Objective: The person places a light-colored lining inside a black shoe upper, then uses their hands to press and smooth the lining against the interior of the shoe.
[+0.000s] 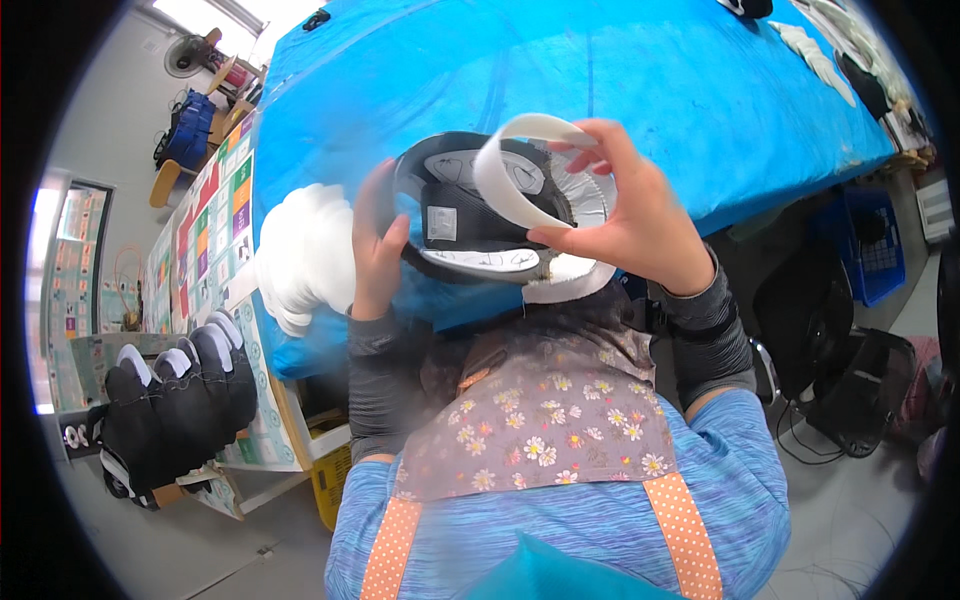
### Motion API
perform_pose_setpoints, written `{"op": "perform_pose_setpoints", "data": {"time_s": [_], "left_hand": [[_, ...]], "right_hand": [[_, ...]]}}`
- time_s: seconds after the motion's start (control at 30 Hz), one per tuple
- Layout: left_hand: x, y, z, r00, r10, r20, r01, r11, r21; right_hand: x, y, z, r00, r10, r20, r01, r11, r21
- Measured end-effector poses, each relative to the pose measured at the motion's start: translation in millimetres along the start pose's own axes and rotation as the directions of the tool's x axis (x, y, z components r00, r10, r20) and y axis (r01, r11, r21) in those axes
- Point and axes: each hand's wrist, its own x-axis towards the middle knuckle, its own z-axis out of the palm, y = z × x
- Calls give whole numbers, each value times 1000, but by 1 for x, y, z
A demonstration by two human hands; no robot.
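Observation:
A dark, hollow sewn piece [463,205] lies open toward me near the table's front edge. White padded panels with drawn lines and a small pale label show inside it. My left hand [376,255] grips its left rim between thumb and fingers. Above its right part, my right hand [645,215] pinches a white curved strip [489,180] bent into an open loop. Pleated whitish material [583,200] shows at the piece's right end, partly hidden by the strip and my right hand. Left of my left hand sits a fanned stack of white curved pieces [305,250].
Blue sheeting covers the table [400,75]. Several black sewn pieces with white tabs [180,395] stand in a row at the lower left. A blue crate [870,245] and a black chair [840,370] are on the right. More white pieces [815,62] lie at the table's far right.

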Motion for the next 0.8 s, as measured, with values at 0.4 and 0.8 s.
{"op": "perform_pose_setpoints", "data": {"time_s": [0.4, 0.8], "left_hand": [[-21, 5, 1, 991, 124, 59, -133, 972, 193], [-24, -7, 12, 992, 117, -47, -117, 993, 6]], "right_hand": [[-1, 19, 78, 991, -74, 114, 57, 988, 140], [0, 24, 115, 992, -124, 33, 121, 990, 77]]}}
